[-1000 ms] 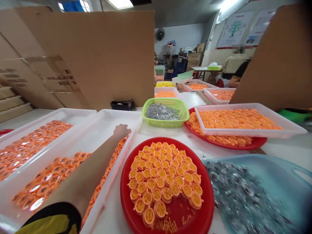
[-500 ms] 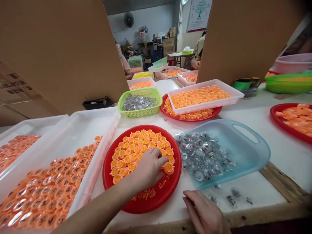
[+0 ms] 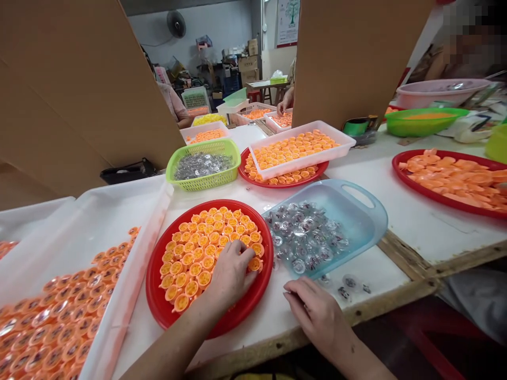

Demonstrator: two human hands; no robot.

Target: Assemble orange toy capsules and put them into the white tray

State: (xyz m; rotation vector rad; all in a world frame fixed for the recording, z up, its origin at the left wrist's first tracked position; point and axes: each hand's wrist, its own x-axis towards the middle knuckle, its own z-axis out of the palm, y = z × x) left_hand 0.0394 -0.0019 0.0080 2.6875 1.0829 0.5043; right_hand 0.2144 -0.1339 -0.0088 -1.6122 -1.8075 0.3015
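Note:
My left hand [image 3: 233,269] is over the right part of a red round tray [image 3: 158,311]. Its fingers are bent downward and drawn together among small orange cups [image 3: 198,253] with yellow bits inside; whatever they pinch is hidden. To the right, my right hand [image 3: 317,311] rests near the table's front edge, its fingers curled against the thumb, and I cannot make out anything in it. Just beyond that hand stands a blue tray [image 3: 356,227] of clear round plastic pieces [image 3: 304,232]. A few loose clear pieces [image 3: 349,281] lie on the table beside it.
At left is a white tray [image 3: 119,206] with rows of orange pieces. Behind stand a green basket [image 3: 204,182] of clear parts and a white tray [image 3: 336,148] resting on a red one. A red tray [image 3: 400,171] of orange parts is at right. Cardboard panels [image 3: 360,58] rise behind.
The view has swung to the right, so everything sits further left. My left hand stays over the red tray; the loose orange bits at its near side are now mostly hidden. My right hand remains curled.

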